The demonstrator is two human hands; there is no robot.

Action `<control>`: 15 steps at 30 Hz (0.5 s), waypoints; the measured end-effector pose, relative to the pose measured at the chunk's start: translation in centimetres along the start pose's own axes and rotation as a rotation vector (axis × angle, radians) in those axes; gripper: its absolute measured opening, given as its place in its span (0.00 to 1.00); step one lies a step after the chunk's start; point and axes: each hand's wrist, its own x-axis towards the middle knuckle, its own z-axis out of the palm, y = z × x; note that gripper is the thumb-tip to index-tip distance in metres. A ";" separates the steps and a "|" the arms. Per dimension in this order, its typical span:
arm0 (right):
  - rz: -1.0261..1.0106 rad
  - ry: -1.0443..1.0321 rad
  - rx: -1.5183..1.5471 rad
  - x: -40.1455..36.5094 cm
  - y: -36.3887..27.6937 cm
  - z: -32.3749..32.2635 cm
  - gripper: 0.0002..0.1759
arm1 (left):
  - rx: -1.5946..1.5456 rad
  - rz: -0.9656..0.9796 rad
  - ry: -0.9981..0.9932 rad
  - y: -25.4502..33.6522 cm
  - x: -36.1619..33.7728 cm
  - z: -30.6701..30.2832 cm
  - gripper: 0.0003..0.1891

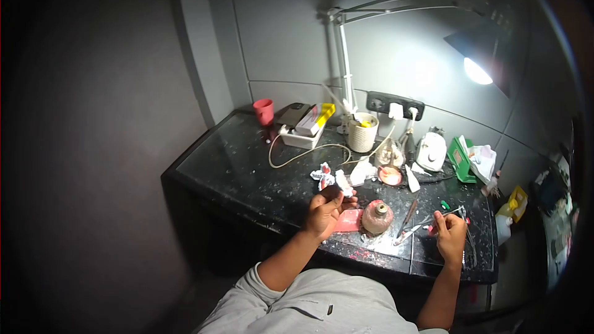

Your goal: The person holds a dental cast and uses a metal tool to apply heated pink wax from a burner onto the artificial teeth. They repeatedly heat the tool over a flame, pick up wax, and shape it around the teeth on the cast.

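Note:
My left hand (325,215) is raised over the front of the black worktop, its fingers closed round a white cast (344,180). Below and to its right lies a flat pink sheet (349,221), beside a round burner (377,217) with a metal top. At the right, my right hand (451,235) is above the worktop with thumb and fingers pinched together; what they hold is too small to make out. Thin metal tools (405,234) and white scraps lie between the burner and my right hand. Other white and red pieces (322,175) rest behind my left hand.
A lamp (477,71) shines from the upper right. Along the wall stand a red cup (263,111), a white device with a box on it (301,138), a woven holder (362,133), a socket strip (383,102) and a green box (460,159). A cable curls across the worktop.

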 end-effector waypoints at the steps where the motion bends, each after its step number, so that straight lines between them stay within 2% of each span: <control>1: 0.089 -0.019 -0.005 0.3 -0.4 -0.4 0.22 | 0.017 0.018 -0.001 0.2 0.2 0.2 0.09; 3: 0.097 0.023 -0.172 -0.1 -2.5 -1.1 0.24 | 0.004 0.002 0.022 0.2 0.3 0.0 0.11; 4: 0.005 0.077 -0.286 -0.6 -2.8 -1.5 0.21 | 0.010 0.006 0.024 0.2 0.2 0.0 0.12; 5: 0.010 0.040 -0.245 -1.2 -3.9 -1.9 0.17 | 0.016 0.000 0.016 0.1 0.3 -0.1 0.13; 6: -0.027 -0.086 -0.086 -2.1 -5.1 -2.2 0.12 | 0.033 0.013 0.013 0.2 0.4 -0.1 0.14; 7: -0.167 -0.313 0.058 -3.3 -6.8 -2.8 0.10 | 0.046 0.016 0.004 0.2 0.4 0.0 0.15; 8: -0.430 -0.584 0.020 -3.9 -8.2 -3.4 0.17 | 0.046 0.016 0.009 0.1 0.5 0.0 0.15; 9: -0.601 -0.873 0.156 -4.7 -9.5 -2.4 0.24 | 0.053 0.012 0.024 0.1 0.5 0.0 0.16; 11: -0.734 -1.213 0.489 -7.7 -12.2 0.4 0.22 | 0.079 0.019 0.015 0.5 0.3 0.5 0.16; 13: -0.630 -1.559 0.804 -10.0 -11.4 3.0 0.17 | 0.115 0.016 0.034 0.6 0.3 0.4 0.16; 14: -0.903 -1.369 0.769 -10.0 -11.3 3.1 0.16 | 0.097 0.018 0.023 0.8 0.2 0.8 0.16; 15: -0.894 -1.362 0.801 -10.1 -10.8 3.3 0.16 | 0.108 0.020 0.026 0.9 0.2 0.4 0.17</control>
